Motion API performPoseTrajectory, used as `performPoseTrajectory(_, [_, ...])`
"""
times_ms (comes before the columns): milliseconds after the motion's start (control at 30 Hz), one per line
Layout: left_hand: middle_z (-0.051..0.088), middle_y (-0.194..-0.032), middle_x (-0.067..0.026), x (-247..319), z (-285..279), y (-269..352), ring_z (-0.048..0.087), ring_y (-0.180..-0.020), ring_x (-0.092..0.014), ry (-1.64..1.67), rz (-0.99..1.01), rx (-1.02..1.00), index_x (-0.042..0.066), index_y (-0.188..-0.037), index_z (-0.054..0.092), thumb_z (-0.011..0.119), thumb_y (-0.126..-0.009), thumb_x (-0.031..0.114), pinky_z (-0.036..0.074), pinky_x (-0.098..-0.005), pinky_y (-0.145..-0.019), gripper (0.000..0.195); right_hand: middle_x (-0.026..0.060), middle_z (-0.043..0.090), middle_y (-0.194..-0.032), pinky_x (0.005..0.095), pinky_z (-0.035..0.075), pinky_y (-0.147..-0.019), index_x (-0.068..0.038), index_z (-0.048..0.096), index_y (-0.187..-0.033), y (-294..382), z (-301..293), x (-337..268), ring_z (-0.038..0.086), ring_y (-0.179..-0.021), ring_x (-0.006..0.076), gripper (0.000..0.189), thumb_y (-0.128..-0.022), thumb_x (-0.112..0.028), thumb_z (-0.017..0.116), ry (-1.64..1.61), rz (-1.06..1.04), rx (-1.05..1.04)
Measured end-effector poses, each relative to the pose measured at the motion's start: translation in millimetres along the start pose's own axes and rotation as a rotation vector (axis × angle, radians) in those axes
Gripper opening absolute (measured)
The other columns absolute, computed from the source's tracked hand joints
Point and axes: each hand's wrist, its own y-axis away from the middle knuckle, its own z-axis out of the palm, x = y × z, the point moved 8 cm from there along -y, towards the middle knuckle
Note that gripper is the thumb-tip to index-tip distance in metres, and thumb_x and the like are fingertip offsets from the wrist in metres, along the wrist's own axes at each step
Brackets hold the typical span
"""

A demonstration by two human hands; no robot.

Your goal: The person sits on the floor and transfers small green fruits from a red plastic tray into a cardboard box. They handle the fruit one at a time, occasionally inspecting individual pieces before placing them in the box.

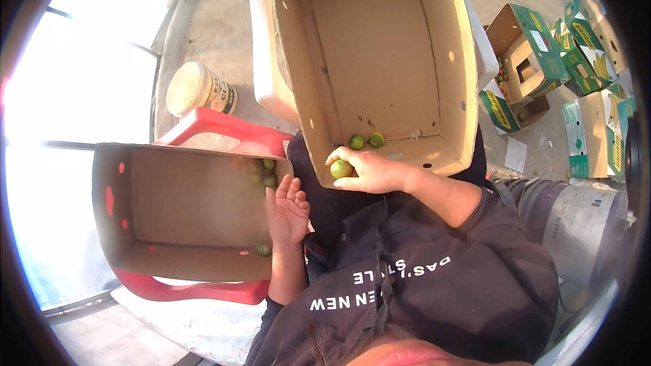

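Note:
My right hand (374, 170) grips a round green fruit (341, 169) at the near edge of a large cardboard box (376, 51) in front of me. Two more fruits (356, 142), green and one partly yellow, lie on that box's bottom by my fingers. My left hand (289, 211), palm up with fingers apart and nothing in it, is at the right edge of a smaller cardboard box (193, 198). Inside that smaller box, several green fruits (269, 180) sit near its upper right corner, and another green fruit (263, 249) lies near the lower right corner.
A red plastic chair (218, 124) supports the smaller box. A white container (262, 61) is under the large box. A lidded bucket (201, 90) stands on the floor at upper left. Green banana cartons (544, 61) are at the right, with a large cylindrical container (574, 229) nearer me.

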Motion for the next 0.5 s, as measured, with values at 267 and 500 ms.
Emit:
performPoseTrajectory(267, [0.055,-0.104,-0.0062,-36,19,7,0.050,-0.075,-0.011,-0.291,-0.188,-0.053,0.004,-0.128,0.046,0.047,-0.098,0.035,0.042,-0.0219,-0.057,0.044,0.0118,0.064,-0.090,0.0347,0.048,-0.082,0.000,0.049,-0.124,-12,12,-7,0.063,-0.092,0.0217,0.044,-0.089,-0.025,0.060,-0.113,-0.088,-0.111])
performPoseTrajectory(500, [0.058,-0.117,-0.0155,18,-13,-3,0.059,-0.094,-0.019,0.223,0.141,0.042,0.000,-0.130,0.046,0.046,-0.098,0.039,0.050,-0.0281,-0.075,0.050,0.0161,0.054,-0.123,0.0420,0.042,-0.098,-0.006,0.052,-0.125,-57,-29,106,0.050,-0.119,0.0327,0.043,-0.087,-0.024,0.061,0.662,0.354,0.034])
